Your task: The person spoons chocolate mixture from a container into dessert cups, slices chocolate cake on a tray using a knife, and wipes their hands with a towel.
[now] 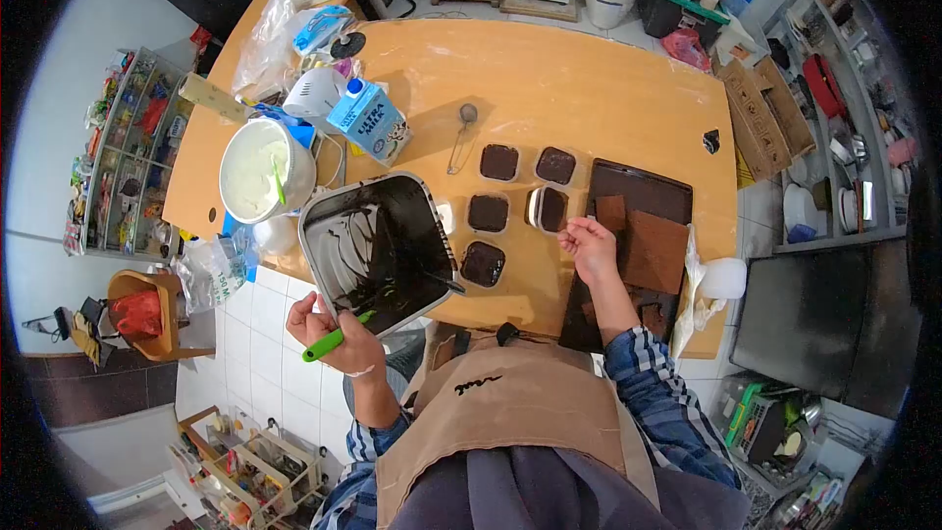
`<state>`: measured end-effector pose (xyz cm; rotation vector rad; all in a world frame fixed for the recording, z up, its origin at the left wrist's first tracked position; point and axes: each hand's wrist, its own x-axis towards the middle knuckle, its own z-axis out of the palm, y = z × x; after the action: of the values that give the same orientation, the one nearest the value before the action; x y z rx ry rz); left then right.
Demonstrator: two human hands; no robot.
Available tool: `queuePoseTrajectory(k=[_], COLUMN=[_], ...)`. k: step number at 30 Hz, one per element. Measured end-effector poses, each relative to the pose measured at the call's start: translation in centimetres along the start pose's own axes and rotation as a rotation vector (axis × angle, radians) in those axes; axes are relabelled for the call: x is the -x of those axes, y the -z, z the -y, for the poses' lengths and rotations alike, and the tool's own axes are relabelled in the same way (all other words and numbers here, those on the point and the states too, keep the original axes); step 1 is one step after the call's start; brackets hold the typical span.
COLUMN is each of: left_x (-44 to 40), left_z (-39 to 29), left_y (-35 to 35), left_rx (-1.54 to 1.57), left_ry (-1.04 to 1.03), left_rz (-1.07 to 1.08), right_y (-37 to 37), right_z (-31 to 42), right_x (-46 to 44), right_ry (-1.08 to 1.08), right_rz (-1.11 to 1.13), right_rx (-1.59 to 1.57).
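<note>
Five chocolate-topped cups point(489, 213): sitting in two columns on the wooden table point(608, 79), between pan and tray; the near right one point(552, 208) is showing a pale side wall and seems to be tilting, so a careless nudge could be smearing its top.
Right hand point(591, 243): hovering at that cup's near right side, thumb and index drawing together; whether they are touching or pinching anything, I cannot tell.
Left hand point(339, 336): curling around the near left rim of the chocolate-smeared pan point(424, 211) while trapping a green-handled spatula point(324, 345); one grip is serving two things, so either could be slipping.
Pan overhang: its near corner is jutting past the table edge; a loosening left hand could be letting it tip floorward.
Cream bowl point(234, 177): standing just beside the pan's far left corner, where a swing could be knocking it.
Cake sheets point(655, 250): lying on the dark tray point(643, 177) under the right forearm; a dropping sleeve point(643, 363) could be brushing crumbs loose.
</note>
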<state>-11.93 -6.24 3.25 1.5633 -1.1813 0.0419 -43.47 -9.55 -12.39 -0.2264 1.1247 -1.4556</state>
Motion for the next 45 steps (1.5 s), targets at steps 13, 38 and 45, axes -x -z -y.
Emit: queuePoseTrajectory(k=[13, 38, 45], left_x=[-0.4, -0.2, -0.1], left_z=[-0.6, 0.3, 0.9], left_y=[0.1, 0.4, 0.7], left_rx=[-0.034, -0.05, -0.042], left_ry=[-0.107, -0.069, -0.016], left_rz=[-0.001, -0.024, -0.016], right_y=[-1.0, 0.1, 0.1], right_z=[0.0, 3.2, 3.9], right_x=[1.0, 3.8, 3.8], right_ry=[-0.165, -0.166, -0.156], right_rz=[0.002, -0.049, -0.013], right_rx=[-0.012, 0.749, 0.876])
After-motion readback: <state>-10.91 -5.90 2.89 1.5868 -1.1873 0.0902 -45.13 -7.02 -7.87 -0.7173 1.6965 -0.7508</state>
